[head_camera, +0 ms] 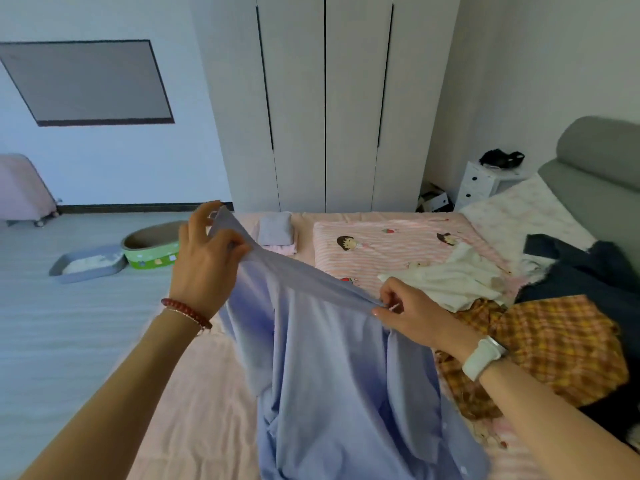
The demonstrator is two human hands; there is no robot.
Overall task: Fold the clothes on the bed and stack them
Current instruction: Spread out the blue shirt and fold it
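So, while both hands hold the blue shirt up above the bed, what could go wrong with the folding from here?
1. The blue shirt is held only by its top edge, the left hand higher than the right hand, so it may fold crooked.
2. Its lower part bunches on the bed and could crease.
3. The checked cloth lies close beside it and might get caught.

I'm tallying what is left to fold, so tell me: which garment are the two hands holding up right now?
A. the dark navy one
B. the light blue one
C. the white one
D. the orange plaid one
B: the left hand and right hand each grip the top edge of the light blue garment, stretched between them above the bed.
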